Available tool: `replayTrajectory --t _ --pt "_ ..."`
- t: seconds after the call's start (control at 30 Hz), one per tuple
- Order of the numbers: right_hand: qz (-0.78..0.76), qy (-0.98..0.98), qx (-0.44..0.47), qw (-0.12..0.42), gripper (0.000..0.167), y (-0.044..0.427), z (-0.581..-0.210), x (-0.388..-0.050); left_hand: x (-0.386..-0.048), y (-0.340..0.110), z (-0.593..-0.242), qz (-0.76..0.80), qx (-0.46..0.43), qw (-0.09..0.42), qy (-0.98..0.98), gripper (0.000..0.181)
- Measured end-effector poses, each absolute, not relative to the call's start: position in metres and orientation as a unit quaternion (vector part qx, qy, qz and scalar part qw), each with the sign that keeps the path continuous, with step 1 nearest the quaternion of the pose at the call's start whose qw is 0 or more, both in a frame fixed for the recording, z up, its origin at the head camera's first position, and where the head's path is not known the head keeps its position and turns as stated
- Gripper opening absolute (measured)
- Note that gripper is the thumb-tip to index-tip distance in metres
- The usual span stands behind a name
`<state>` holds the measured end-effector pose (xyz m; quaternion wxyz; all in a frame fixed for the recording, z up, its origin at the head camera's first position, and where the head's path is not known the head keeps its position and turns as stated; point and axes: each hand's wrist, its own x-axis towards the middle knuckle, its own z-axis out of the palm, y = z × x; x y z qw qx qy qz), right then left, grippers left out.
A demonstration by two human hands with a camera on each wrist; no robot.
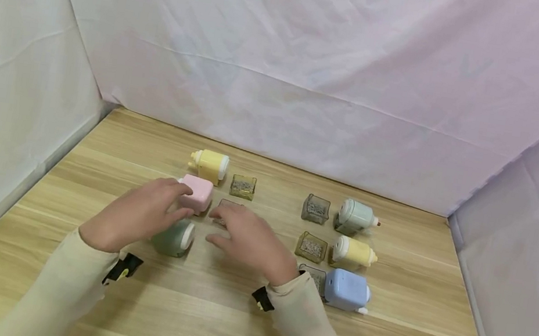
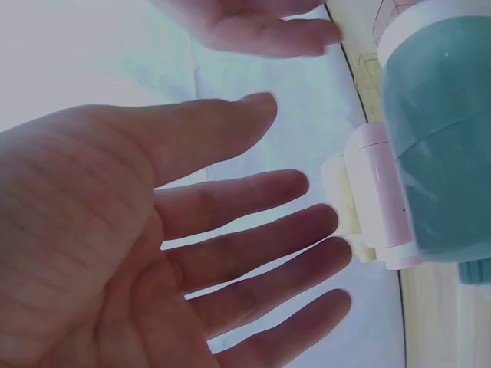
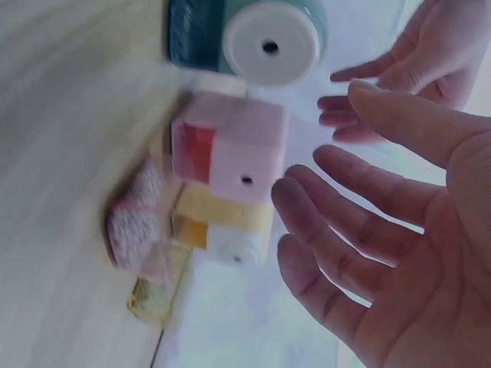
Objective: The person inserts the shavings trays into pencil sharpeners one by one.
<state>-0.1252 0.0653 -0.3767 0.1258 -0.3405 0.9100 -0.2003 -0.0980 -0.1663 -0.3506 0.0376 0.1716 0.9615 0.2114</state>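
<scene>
My left hand (image 1: 137,215) hovers over the left group of pencil sharpeners, fingers spread and holding nothing. My right hand (image 1: 253,239), likewise holding nothing, is just right of them with relaxed fingers. Below and between the hands lies a green pencil sharpener (image 1: 173,238), its white round face with a dark hole showing in the right wrist view (image 3: 270,46). Behind it are a pink pencil sharpener (image 1: 197,192) and a yellow pencil sharpener (image 1: 210,164). A pinkish clear tray of shavings (image 3: 138,222) sits beside the pink one, partly covered by my right hand in the head view.
A yellowish tray (image 1: 243,187) of shavings lies at the back. On the right are a pale green sharpener (image 1: 356,217), a yellow sharpener (image 1: 353,253) and a blue sharpener (image 1: 347,290), each beside a shavings tray. Pale cloth walls (image 1: 283,111) border the wooden table (image 1: 202,322).
</scene>
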Motion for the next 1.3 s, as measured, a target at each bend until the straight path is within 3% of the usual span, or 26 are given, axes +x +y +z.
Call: replayTrajectory --t 0.27,0.47,0.8,1.3 --pt "-0.264 0.927 -0.260 0.066 0.052 0.085 -0.368 -0.141 -0.102 -0.165 -0.347 0.195 0.168 -0.013 0.966 0.041" --pt "-0.276 0.938 -0.202 0.050 0.059 0.092 -0.375 -0.149 -0.106 -0.166 -0.347 0.195 0.167 -0.015 0.966 0.045" --pt "-0.245 0.949 -0.177 0.087 0.073 0.088 -0.399 -0.153 -0.109 -0.165 -0.349 0.193 0.159 -0.009 0.968 0.047" --pt "-0.215 0.949 -0.182 0.144 0.073 0.080 -0.422 -0.155 -0.108 -0.166 -0.349 0.192 0.158 -0.015 0.969 0.048"
